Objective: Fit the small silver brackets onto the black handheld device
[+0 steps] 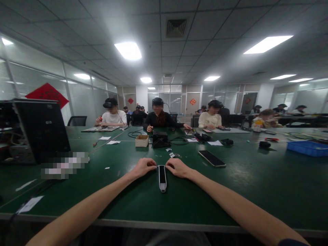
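Observation:
A slim white device with a long black face (pixel 162 175) lies on the green table in front of me, its narrow tip pointing toward me. My left hand (pixel 144 168) rests just left of the device's far end, thumb and fingers pinched together. On the opposite side, my right hand (pixel 178 168) is also closed in a pinch, its fingertips at the device's right edge. Whatever is between the fingertips of either hand is too small to make out. Just beyond my hands are small clear packets (pixel 172 155) and tiny loose pieces (pixel 177 155).
A smartphone (pixel 211 159) lies to the right, and a blue tray (pixel 307 149) farther right. Ahead stand a small cardboard box (pixel 141 140) and a black box (pixel 160 137) with cables. A computer case (pixel 43 130) stands at left. Several people sit across the table (pixel 230 201).

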`<state>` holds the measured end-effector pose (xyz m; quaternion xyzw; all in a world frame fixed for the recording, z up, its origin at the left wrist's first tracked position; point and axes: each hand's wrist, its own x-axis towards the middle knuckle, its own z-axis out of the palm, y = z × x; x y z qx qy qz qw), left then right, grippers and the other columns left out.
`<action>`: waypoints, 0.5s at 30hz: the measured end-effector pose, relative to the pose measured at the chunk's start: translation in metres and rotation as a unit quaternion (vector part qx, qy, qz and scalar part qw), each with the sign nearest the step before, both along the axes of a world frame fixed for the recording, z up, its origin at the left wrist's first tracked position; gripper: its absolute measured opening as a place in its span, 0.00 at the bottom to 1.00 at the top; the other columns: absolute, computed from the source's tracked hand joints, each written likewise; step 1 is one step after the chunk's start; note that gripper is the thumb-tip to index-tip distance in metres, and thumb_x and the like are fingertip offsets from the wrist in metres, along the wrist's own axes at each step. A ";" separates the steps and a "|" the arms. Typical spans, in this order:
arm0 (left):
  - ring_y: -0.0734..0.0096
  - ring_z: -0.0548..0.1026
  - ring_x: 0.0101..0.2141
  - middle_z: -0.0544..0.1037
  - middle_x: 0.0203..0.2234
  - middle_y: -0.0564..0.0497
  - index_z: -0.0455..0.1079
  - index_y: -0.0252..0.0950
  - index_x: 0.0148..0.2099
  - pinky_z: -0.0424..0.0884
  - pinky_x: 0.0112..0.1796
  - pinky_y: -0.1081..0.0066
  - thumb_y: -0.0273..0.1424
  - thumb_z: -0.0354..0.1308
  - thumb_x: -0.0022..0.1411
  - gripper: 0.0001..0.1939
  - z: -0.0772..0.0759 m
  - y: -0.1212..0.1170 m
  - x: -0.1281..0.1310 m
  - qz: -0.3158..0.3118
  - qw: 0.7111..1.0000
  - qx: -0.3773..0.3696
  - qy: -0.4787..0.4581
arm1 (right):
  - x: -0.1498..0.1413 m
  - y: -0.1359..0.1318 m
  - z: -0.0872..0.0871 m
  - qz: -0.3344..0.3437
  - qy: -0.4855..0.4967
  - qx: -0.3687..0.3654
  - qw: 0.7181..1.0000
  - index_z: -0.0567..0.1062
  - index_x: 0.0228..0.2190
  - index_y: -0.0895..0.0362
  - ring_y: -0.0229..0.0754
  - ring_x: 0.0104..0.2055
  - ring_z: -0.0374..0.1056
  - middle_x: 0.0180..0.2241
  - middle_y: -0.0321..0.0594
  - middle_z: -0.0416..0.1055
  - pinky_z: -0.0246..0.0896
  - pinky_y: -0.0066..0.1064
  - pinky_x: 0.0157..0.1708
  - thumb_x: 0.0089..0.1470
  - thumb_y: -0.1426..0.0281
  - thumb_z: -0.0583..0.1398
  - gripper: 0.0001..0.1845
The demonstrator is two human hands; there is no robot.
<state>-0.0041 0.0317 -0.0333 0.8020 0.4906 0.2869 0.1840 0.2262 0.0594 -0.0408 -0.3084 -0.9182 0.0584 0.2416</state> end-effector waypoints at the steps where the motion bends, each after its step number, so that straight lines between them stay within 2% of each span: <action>1: 0.69 0.75 0.32 0.78 0.31 0.50 0.74 0.34 0.36 0.69 0.36 0.72 0.36 0.57 0.54 0.12 0.000 0.000 0.000 0.000 1.000 0.001 0.000 | -0.001 0.000 0.000 -0.001 0.000 -0.003 1.000 0.75 0.33 0.60 0.38 0.33 0.65 0.33 0.43 0.71 0.60 0.29 0.35 0.55 0.69 0.54 0.11; 7: 0.70 0.74 0.30 0.78 0.30 0.51 0.74 0.35 0.37 0.68 0.34 0.74 0.37 0.56 0.55 0.13 -0.001 0.001 0.005 -0.008 1.000 0.015 0.020 | -0.005 0.004 -0.005 0.000 0.013 0.004 1.000 0.75 0.32 0.60 0.38 0.33 0.65 0.32 0.43 0.71 0.60 0.29 0.35 0.55 0.69 0.54 0.10; 15: 0.70 0.74 0.32 0.78 0.32 0.50 0.74 0.34 0.37 0.68 0.36 0.74 0.35 0.56 0.55 0.12 0.006 -0.007 0.010 0.001 1.000 0.000 0.010 | -0.006 0.003 -0.006 -0.004 0.020 -0.003 1.000 0.75 0.32 0.59 0.38 0.31 0.64 0.31 0.42 0.71 0.59 0.29 0.33 0.55 0.68 0.54 0.11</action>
